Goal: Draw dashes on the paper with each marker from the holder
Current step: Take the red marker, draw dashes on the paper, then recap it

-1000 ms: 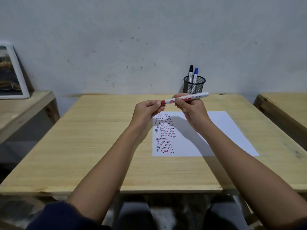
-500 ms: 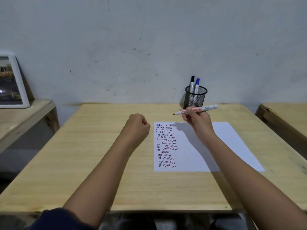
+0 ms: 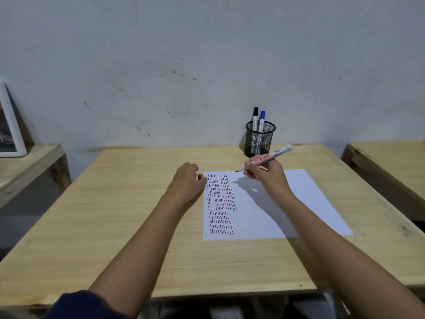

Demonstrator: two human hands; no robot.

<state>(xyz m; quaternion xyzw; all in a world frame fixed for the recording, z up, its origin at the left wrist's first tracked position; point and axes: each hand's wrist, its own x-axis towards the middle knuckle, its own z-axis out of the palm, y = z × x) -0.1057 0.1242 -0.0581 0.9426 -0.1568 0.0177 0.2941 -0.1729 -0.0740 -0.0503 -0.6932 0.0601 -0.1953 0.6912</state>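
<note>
Cap now off: your right hand [image 3: 268, 174] has a writing grip on the red marker [image 3: 266, 158], tip lowered over the paper [image 3: 299, 203] near its 12 o'clock edge, left hand [image 3: 187, 180] fisted beside it, apparently hiding the cap; dashes next.

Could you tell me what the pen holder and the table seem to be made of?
The pen holder looks like black metal mesh with a matte finish: the markers show through its fine grid wall. The table looks like pale wood, possibly plywood, with a dull, unvarnished-looking surface: long grain lines run across the top, and the front edge seems layered, though that is hard to confirm.
</note>
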